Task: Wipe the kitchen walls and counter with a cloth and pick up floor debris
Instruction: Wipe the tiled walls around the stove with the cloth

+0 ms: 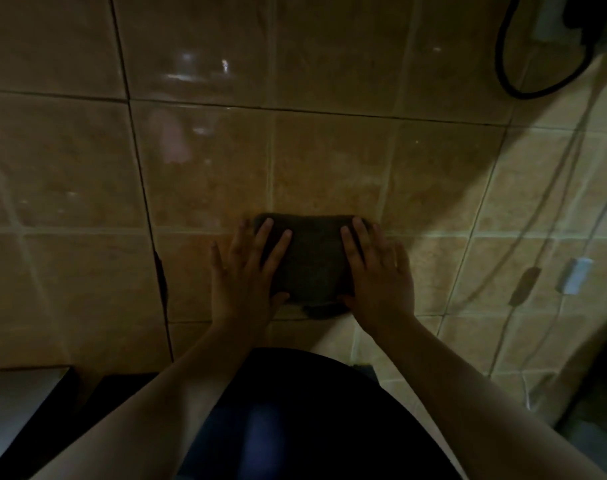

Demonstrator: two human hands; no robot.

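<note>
Both arms reach forward, left hand [248, 275] and right hand [378, 275] pressing flat, fingers straight.

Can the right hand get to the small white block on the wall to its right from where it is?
Probably yes. The right hand lies flat on the dark cloth, and only bare tiled wall lies between it and the white block. A thin cable crosses that stretch, flat against the tiles.

Glossy tan tiled surface [198, 161] with pale and dark grout lines, dimly lit, on it a dark folded cloth [312, 261] lying flat near the middle — and, off to the right, a small white rectangular object [574, 276], too blurred to identify.
</note>
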